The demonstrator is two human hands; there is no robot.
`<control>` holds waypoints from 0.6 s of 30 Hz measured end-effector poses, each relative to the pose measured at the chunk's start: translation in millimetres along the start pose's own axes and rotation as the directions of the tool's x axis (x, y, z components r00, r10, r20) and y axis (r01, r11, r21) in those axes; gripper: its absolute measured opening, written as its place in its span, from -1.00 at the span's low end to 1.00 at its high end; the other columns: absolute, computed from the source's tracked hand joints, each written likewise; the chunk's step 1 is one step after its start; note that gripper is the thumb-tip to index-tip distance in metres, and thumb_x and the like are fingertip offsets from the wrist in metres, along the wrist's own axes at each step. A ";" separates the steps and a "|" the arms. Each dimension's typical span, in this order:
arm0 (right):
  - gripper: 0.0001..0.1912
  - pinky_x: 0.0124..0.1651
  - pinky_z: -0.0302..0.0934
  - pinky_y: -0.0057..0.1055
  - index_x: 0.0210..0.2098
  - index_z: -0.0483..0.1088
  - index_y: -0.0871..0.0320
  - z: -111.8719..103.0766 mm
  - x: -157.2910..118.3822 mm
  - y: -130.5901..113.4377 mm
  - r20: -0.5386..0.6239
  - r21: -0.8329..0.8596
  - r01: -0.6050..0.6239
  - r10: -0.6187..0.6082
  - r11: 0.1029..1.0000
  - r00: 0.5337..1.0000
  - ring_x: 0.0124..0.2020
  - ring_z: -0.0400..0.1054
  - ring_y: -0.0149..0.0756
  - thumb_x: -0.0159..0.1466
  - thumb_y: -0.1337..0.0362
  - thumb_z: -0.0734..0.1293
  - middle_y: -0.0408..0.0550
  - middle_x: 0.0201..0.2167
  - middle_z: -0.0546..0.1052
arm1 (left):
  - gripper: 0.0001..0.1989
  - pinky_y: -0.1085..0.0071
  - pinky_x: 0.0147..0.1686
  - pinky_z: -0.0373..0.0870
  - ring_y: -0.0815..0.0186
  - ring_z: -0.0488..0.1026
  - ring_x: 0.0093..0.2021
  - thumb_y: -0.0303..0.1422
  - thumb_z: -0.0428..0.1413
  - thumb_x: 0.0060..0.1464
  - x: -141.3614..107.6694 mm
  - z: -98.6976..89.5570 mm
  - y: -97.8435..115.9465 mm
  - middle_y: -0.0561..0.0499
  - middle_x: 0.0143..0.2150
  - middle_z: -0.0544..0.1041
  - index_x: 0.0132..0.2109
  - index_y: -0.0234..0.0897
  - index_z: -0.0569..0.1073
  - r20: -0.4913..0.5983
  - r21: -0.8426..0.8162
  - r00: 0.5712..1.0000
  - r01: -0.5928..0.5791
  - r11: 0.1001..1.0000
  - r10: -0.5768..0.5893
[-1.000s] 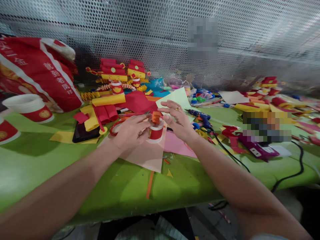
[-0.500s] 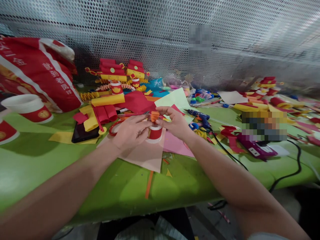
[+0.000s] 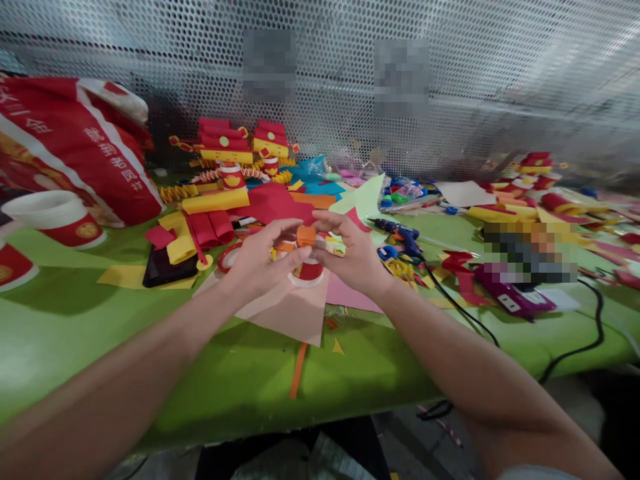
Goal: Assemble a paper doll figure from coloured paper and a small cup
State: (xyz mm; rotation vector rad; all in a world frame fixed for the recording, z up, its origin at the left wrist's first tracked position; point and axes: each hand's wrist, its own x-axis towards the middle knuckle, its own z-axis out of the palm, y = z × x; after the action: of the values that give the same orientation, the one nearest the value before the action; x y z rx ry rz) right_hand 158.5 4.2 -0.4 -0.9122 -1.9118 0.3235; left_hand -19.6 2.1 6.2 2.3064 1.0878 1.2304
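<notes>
Between my hands is a small block of accordion-folded orange paper [image 3: 306, 236], just over a small red-and-white paper cup [image 3: 309, 272]. My left hand [image 3: 263, 259] curls around the block from the left, thumb and fingers at its edge. On the other side, my right hand [image 3: 350, 257] has its fingertips at the block's right edge. The cup stands on a pale pink paper sheet [image 3: 295, 313]; my fingers partly hide its top. Red-handled scissors [image 3: 227, 259] lie partly behind my left hand.
Left are a black phone [image 3: 170, 268] under paper rolls, large paper cups [image 3: 65, 220] and a red bag [image 3: 95, 147]. A blue glue gun [image 3: 400, 233] with a black cord lies right. Finished paper figures [image 3: 225, 150] stand behind. An orange strip [image 3: 299, 370] lies near the table's front edge.
The left fingers have lifted and spread a little, showing more of the orange folded paper. The block now looks flatter and more squarely pressed together. The cup stays about where it was.
</notes>
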 end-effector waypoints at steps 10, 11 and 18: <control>-0.68 0.00 0.19 -0.11 -0.12 0.36 0.08 -20.6 11.6 9.2 -0.006 -0.222 0.031 -0.033 0.975 0.999 -0.05 0.33 -0.14 0.12 0.19 0.29 0.00 -0.15 0.50 | -0.74 0.35 -0.30 0.44 0.28 0.48 -0.27 -0.19 0.09 0.02 -1.1 -0.3 0.4 -0.03 -0.23 0.55 -0.17 -0.23 0.42 -0.099 0.055 0.993 0.067 0.996 -0.061; -0.75 -0.02 0.19 -0.10 -0.22 0.40 0.12 -31.1 15.2 17.2 -0.077 -0.302 -0.099 0.080 0.948 0.994 -0.09 0.35 -0.11 0.12 0.19 0.28 0.02 -0.19 0.51 | -0.74 0.34 -0.30 0.44 0.27 0.48 -0.26 -0.19 0.09 0.02 -0.7 -0.4 -1.8 -0.04 -0.21 0.55 -0.18 -0.23 0.42 -0.112 0.027 0.991 0.072 0.997 -0.069; -0.72 -0.11 0.18 -0.01 -0.37 0.46 0.25 -101.9 14.1 90.2 -0.411 -0.641 -0.707 0.643 0.301 0.646 -0.08 0.32 0.14 0.05 0.15 0.30 0.30 -0.19 0.47 | -0.83 0.33 -0.26 0.44 0.28 0.46 -0.22 -0.25 0.06 0.02 -4.2 -5.8 -0.4 -0.07 -0.23 0.52 -0.31 -0.26 0.41 -0.079 0.099 0.990 -0.108 0.989 0.116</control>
State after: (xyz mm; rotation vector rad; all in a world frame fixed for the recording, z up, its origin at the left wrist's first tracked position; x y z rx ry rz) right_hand 282.6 60.7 9.4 -2.3262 -1.4264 -0.0948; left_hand -25.9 -1.2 7.0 2.4356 1.0789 1.3569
